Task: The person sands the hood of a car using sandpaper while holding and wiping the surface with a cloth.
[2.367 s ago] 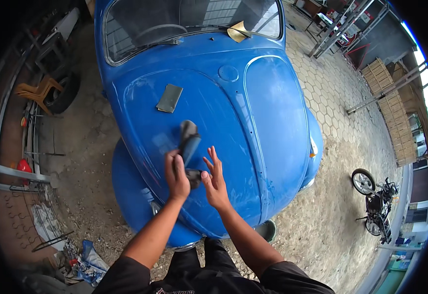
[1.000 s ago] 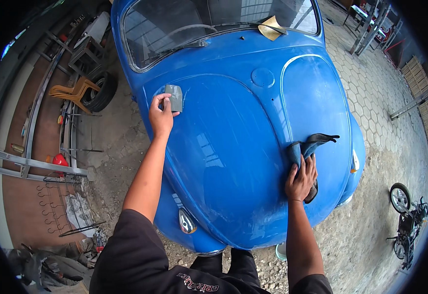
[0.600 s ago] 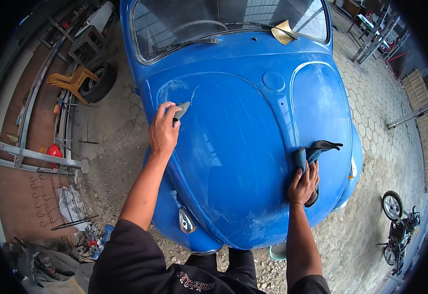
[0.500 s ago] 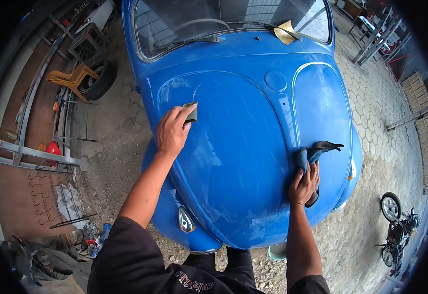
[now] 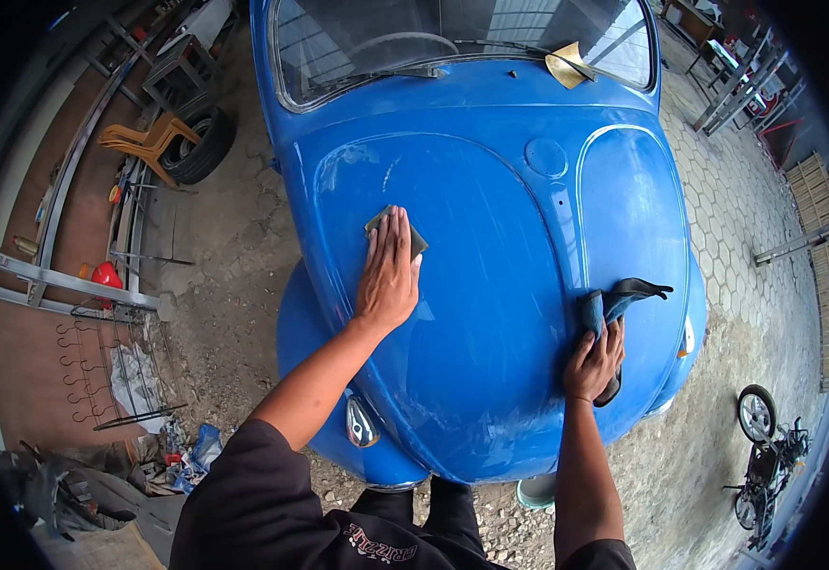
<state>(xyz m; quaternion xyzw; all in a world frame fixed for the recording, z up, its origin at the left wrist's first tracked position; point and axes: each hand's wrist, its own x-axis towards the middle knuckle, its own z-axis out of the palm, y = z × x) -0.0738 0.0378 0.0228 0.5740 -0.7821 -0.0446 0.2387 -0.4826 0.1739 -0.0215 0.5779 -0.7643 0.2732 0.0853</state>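
The blue rounded hood [image 5: 471,313] of a small car fills the middle of the view, with pale streaks across its paint. On its left part, my left hand [image 5: 390,275] lies with outstretched fingers over a grey-green folded piece of sandpaper [image 5: 416,238], pressing it to the paint; one corner and the right edge stick out. Toward the hood's right side, my right hand [image 5: 595,366] curls around a bunched blue and black cloth [image 5: 593,309] resting on the bodywork. A dark tail of the cloth reaches right, and another end shows below the palm.
Tan sandpaper [image 5: 566,66] is tucked under a wiper at the windshield [image 5: 376,24]. A pale green bucket [image 5: 535,491] stands by the front bumper. To the left are an orange chair [image 5: 148,142], a tire [image 5: 207,147] and metal racks; a small motorcycle [image 5: 768,456] is at right.
My left hand has slid right and slightly down the hood with the sandpaper, its fingers now flatter over it. My right hand stays on the cloth. The whole view has shifted slightly.
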